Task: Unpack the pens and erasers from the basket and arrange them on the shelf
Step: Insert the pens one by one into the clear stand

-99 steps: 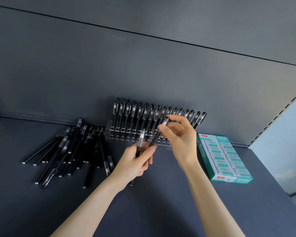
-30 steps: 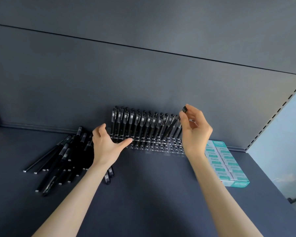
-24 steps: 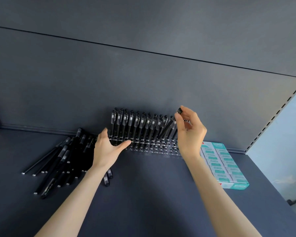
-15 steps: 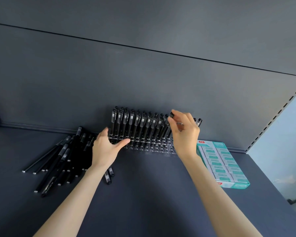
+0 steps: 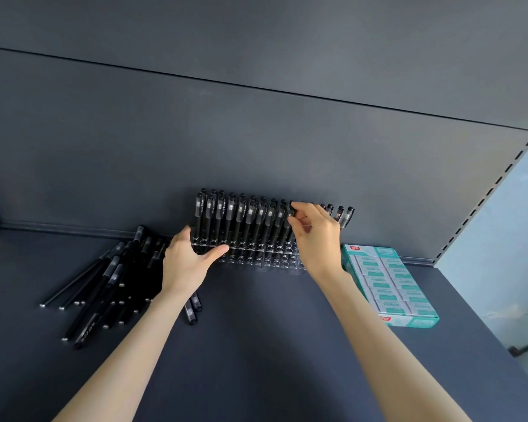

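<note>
Right hand [image 5: 316, 239]: raised to the top of the row, with thumb and forefinger pinched on the cap of one pen [image 5: 292, 210].
Pinched pen: held by its cap end, most likely so the tip can be steered down between its standing neighbours into a free hole.
Left hand [image 5: 187, 264]: laid against the left front of the rack [image 5: 256, 257], fingers straight and close together, thumb spread along the clear edge. Nothing is gripped, and it is judged to be a brace so the light rack is not shoved.
Rack: clear plastic, set back against the dark rear panel [image 5: 256, 141]. The pens in it are stood caps up, and the front holes are seen empty.
Loose pens [image 5: 104, 281]: heaped flat on the shelf [image 5: 256, 345] left of the rack, just beside the left hand.
Eraser box [image 5: 387, 284]: teal, parked on the shelf just right of the rack.
Basket: not in view.
Progress: judged midway, with many pens yet to be racked.
</note>
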Motion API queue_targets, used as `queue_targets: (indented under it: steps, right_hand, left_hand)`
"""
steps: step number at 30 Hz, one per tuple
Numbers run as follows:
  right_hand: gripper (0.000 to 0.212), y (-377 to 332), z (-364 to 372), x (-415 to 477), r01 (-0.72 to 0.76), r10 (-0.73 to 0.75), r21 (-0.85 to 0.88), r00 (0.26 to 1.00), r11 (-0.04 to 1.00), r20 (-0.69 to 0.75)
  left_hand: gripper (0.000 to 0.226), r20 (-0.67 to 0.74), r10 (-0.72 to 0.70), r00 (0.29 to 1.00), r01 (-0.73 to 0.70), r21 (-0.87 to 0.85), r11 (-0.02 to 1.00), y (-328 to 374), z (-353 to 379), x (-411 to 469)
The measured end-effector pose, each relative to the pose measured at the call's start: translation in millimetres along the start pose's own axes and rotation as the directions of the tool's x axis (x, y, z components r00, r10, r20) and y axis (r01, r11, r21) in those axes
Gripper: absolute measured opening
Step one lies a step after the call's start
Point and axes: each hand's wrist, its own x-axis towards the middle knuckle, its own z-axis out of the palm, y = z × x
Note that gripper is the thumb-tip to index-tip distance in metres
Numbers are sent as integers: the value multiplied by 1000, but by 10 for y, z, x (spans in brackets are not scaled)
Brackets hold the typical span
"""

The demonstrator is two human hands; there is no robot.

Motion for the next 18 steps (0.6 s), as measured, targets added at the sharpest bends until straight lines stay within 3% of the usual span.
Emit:
queue_targets:
  steps: [4,10,13,18]
  right_hand:
    - [26,-2,3,-31,1,-1,-4,1000,1000,0]
    - [26,-81,-80,-153,-10,10,-5,1000,1000,-20]
    - [18,-181,-85,-282,6,-5,58,1000,998,-25]
    - [11,-458,131,-494,4,-18,128,994,992,108]
  left_hand:
    - [84,22,12,1000,-12,34,999,9,-28,21]
    - [91,-4,12,1000,-12,61,998,69,-82,-45]
    - [72,-63,50,997,-45,85,995,38,-196,-122]
    - [33,-173,111,979,-75,201,977,-157,-540,-293]
